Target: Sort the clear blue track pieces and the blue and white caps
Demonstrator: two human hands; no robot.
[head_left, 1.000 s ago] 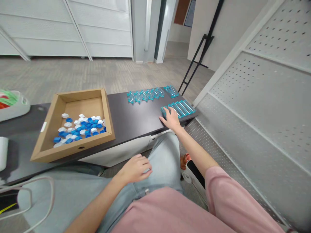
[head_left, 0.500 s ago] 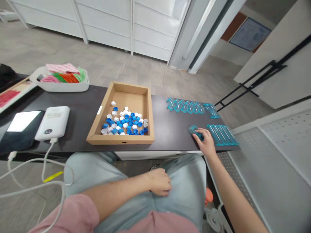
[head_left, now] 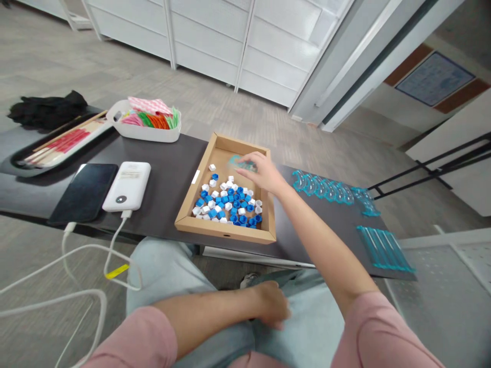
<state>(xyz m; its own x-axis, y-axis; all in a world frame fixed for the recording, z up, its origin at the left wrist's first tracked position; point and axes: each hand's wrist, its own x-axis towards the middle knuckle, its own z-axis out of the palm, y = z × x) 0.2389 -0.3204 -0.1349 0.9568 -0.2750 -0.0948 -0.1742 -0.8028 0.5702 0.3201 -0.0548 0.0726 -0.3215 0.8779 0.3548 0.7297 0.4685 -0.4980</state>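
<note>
My right hand (head_left: 258, 171) is over the back part of a cardboard tray (head_left: 184, 210), its fingers closed on a clear teal plastic piece (head_left: 240, 163). Motion blurs that piece, and my fingers partly cover it. Below it in the tray lie many small blue and white hexagonal plastic pieces (head_left: 224, 199), loosely mixed. My left hand (head_left: 271, 305) rests near my thighs, loosely curled and slightly blurred, with nothing visible in it. To the right of the tray, a row of curved clear teal pieces (head_left: 324, 187) and a row of straight teal tubes (head_left: 384, 249) lie on the table.
Another teal group (head_left: 365, 201) lies beside the curved row. On the left are a white power bank (head_left: 127, 186) with cables, a black phone (head_left: 84, 193), a long tray of sticks (head_left: 63, 145), a white basket of colourful items (head_left: 148, 134) and black cloth (head_left: 49, 110).
My right hand has moved left from beside the straight tubes to above the tray, carrying the teal piece. The view has turned, shifting the table to the right. My left hand stays at my lap.
</note>
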